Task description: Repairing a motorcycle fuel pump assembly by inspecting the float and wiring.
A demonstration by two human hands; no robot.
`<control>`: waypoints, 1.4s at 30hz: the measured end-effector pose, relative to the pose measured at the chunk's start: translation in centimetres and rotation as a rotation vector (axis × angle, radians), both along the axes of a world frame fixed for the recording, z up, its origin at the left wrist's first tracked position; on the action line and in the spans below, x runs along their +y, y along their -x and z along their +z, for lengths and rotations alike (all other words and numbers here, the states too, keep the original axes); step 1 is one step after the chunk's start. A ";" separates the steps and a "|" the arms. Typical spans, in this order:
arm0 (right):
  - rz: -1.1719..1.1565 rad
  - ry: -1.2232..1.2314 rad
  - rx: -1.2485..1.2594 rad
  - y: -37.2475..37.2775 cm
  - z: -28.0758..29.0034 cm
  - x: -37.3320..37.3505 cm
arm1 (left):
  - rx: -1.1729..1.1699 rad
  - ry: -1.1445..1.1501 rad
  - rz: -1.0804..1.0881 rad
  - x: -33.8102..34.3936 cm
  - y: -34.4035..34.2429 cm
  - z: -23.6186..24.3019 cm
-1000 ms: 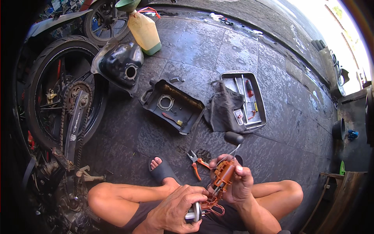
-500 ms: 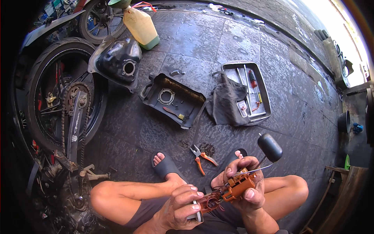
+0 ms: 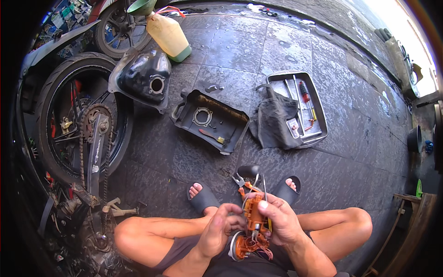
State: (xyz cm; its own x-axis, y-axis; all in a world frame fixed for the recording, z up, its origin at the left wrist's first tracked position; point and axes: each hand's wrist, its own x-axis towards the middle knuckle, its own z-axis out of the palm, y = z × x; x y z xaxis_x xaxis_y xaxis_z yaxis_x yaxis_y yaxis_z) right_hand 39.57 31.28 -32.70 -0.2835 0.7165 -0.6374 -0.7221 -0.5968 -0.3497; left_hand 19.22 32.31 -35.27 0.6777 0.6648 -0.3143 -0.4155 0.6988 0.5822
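An orange-brown fuel pump unit [image 3: 254,217] stands nearly upright in front of my lap, with my right hand [image 3: 282,220] wrapped round its side. From its top, thin metal rods reach up to a black float [image 3: 248,171]. The round white-rimmed base [image 3: 237,245] and some loose wires are at its lower end. My left hand [image 3: 220,228] is beside the pump with its fingers apart; whether the fingertips touch it I cannot tell. Orange-handled pliers [image 3: 240,182] lie on the floor between my feet, partly hidden behind the float and the pump.
Ahead is a black tray [image 3: 233,147] holding a metal ring and a brush. Right of it is a tool case [image 3: 318,104] with a dark cloth [image 3: 274,121] over its edge. A black fuel tank [image 3: 143,74], a jug with a funnel [image 3: 168,34] and a motorcycle wheel [image 3: 44,120] are at left.
The pump has turned from tilted to nearly upright, and its float has swung left, over the pliers. My left hand has let go of the white-rimmed base and its fingers have spread.
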 end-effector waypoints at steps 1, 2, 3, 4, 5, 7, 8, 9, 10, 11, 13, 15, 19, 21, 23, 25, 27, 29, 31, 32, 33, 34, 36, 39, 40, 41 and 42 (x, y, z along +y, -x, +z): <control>0.016 0.024 -0.102 0.5 0.2 0.2 | 0.068 0.089 -0.028 0.2 -0.5 -0.1; 0.022 0.022 -0.098 0.9 0.3 0.5 | 0.136 0.177 -0.055 0.2 -0.9 -0.1; 0.074 0.016 -0.212 1.3 0.3 0.7 | 0.217 0.184 -0.023 0.0 -1.5 0.1; 0.126 0.009 -0.326 1.5 0.3 0.9 | 0.220 0.183 -0.017 -0.1 -1.9 0.1; 0.125 -0.023 -0.365 1.7 -0.2 0.6 | 0.223 0.181 0.002 0.0 -2.3 0.1; 0.189 -0.028 -0.428 1.6 -0.1 0.6 | 0.307 0.107 -0.045 0.5 -2.3 0.5; 0.252 -0.036 -0.492 1.5 0.0 0.6 | 0.308 0.106 -0.040 0.4 -2.3 0.4; 0.257 -0.039 -0.491 1.4 0.1 0.6 | 0.324 0.065 -0.020 0.3 -2.4 0.2; 0.315 -0.189 -0.669 1.4 0.3 0.5 | 0.340 0.024 -0.001 0.1 -2.5 0.1; 0.367 -0.345 -0.847 1.3 0.3 0.7 | 0.341 0.019 0.003 0.1 -2.5 0.2; 0.284 -0.348 -0.765 1.3 0.1 0.1 | 0.350 -0.100 0.079 0.1 -2.6 0.6; 0.189 -0.350 -0.691 1.1 0.5 -0.1 | 0.315 -0.134 0.082 -0.2 -2.1 0.4; 0.196 -0.508 -0.813 1.0 0.9 -0.3 | 0.246 -0.213 0.077 -0.9 -1.6 0.2; 0.221 -0.541 -0.828 0.8 1.0 -0.2 | 0.247 -0.233 0.076 -1.1 -1.5 0.1; 0.244 -0.569 -0.841 0.9 1.2 -0.2 | 0.217 -0.146 0.072 -1.1 -1.3 -0.1; 0.220 -0.542 -0.864 1.2 1.4 0.0 | 0.203 -0.100 0.067 -0.9 -1.2 -0.2; 0.269 -0.578 -0.875 0.8 1.6 0.4 | 0.035 0.102 0.005 -0.6 -1.0 -0.3; 0.314 -0.614 -0.885 0.5 1.7 0.8 | -0.101 0.219 -0.010 -0.8 -1.0 -0.8; 0.391 -0.596 -0.895 0.3 1.7 1.0 | -0.255 0.382 0.013 -1.2 -1.2 -0.6; 0.391 -0.592 -0.894 0.4 1.9 1.2 | -0.254 0.386 0.013 -1.0 -1.2 -0.7; 0.404 -0.618 -0.955 0.5 2.1 1.3 | -0.184 0.374 -0.015 -0.8 -1.0 -0.9; 0.418 -0.645 -1.015 0.6 2.4 1.4 | -0.114 0.361 -0.042 -0.8 -0.9 -1.0; 0.394 -0.568 -0.999 0.5 2.4 0.7 | -0.137 0.413 0.040 -0.8 -1.3 -0.7; 0.406 -0.540 -1.022 -0.3 2.7 0.2 | -0.163 0.480 0.101 -0.5 -1.1 -0.6; 0.439 -0.585 -1.065 -0.3 2.9 0.2 | -0.159 0.479 0.105 -0.4 -1.1 -0.5; 0.412 -0.539 -1.067 -0.1 3.0 -0.3 | -0.138 0.441 0.130 -0.2 -1.2 -0.2; 0.412 -0.539 -1.066 0.1 3.3 -0.3 | -0.118 0.403 0.156 0.1 -1.3 0.0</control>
State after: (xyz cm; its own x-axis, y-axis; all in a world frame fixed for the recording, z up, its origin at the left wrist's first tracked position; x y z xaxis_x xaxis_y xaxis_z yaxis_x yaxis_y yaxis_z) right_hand 39.52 31.02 -29.40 -0.0740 0.9369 -0.3418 0.2726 -0.3107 -0.9106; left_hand 20.57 32.36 -35.25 0.6257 0.6022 -0.4958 -0.5810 0.7839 0.2188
